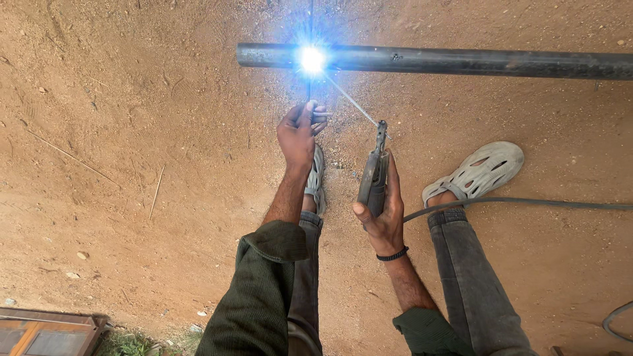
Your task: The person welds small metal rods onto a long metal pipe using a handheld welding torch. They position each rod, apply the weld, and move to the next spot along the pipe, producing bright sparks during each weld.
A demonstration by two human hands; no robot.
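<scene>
A dark steel pipe (475, 62) runs across the top of the head view above bare earth. A bright blue-white welding arc (312, 59) burns on it near its left end. My right hand (384, 212) grips the electrode holder (374, 178), whose thin rod (353, 102) slants up to the arc. My left hand (298, 135) is closed on a thin upright metal rod (310, 92) just below the arc. Both forearms show, with dark green sleeves pushed up.
My feet in pale perforated clogs (478, 171) stand on reddish dirt (132, 165) below the pipe. A grey cable (527, 203) leads right from the holder. A rusty metal frame (46, 329) lies at the bottom left, and another cable loop (616, 320) at the bottom right.
</scene>
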